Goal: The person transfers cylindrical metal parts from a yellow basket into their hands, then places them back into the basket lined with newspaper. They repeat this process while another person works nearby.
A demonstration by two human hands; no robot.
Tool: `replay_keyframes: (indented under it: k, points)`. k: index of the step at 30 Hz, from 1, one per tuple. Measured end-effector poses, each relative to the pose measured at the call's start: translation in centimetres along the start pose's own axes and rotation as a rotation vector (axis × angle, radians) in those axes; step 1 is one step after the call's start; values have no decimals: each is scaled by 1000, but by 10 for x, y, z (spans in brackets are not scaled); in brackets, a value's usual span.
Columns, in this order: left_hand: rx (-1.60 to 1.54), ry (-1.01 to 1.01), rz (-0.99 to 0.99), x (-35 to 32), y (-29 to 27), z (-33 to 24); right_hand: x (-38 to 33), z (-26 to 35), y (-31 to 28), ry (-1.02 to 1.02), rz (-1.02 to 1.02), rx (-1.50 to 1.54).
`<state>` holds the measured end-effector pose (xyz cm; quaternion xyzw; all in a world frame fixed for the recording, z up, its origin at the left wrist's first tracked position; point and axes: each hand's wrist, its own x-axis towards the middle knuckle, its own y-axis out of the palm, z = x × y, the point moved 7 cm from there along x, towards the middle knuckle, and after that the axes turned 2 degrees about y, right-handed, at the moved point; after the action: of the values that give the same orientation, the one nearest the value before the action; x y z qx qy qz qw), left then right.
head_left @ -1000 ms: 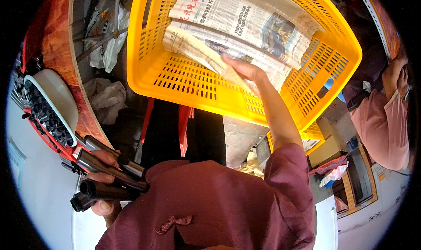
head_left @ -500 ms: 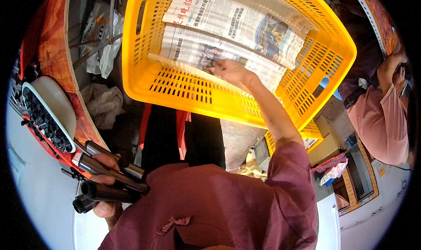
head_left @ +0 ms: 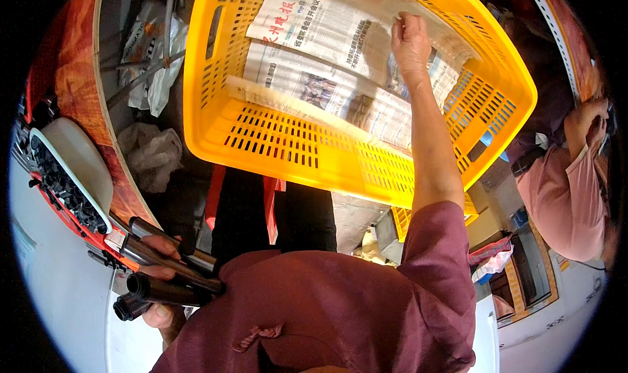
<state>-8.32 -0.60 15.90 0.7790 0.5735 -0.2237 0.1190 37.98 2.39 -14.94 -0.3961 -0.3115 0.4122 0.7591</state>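
My left hand (head_left: pixel 160 315), at lower left near my body, is wrapped round several black tubes (head_left: pixel 167 289) with open, ringed ends. Sheets of newspaper (head_left: pixel 320 33) line the inside of a yellow plastic crate (head_left: pixel 261 167) in front of me. Over the far right part of the newspaper is my right hand (head_left: pixel 412 42), its fingers bent and close together on the paper. Whatever lies under those fingertips is hidden. The near edge of the lower sheet curls up along the crate's slotted near wall.
At left, a white tray (head_left: pixel 82 154) of small black parts stands beside a wood-patterned board edge (head_left: pixel 78 65). Plastic bags (head_left: pixel 150 157) lie beyond it. Another person in a pink top (head_left: pixel 562 190) works at right. Part of a second yellow crate (head_left: pixel 471 209) shows below the first.
My right hand has moved from the newspaper's near part to its far right part, arm stretched farther. The left hand keeps the black tubes. The crate has shifted slightly in view.
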Motion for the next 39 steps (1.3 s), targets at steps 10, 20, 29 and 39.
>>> replay_keyframes:
  k: [10, 20, 29, 39]
  points:
    - [17, 10, 23, 4, -6, 5, -115, 92, 63, -246, 682, 153]
    - [-16, -39, 12, 0, -17, 14, -87, 32, 119, 18, 600, -306]
    - [-13, -52, -88, -3, -23, 28, -51, 42, 50, -140, 39, -150]
    - [-90, -7, -8, 2, -17, 16, -22, 56, -30, -161, 289, -126]
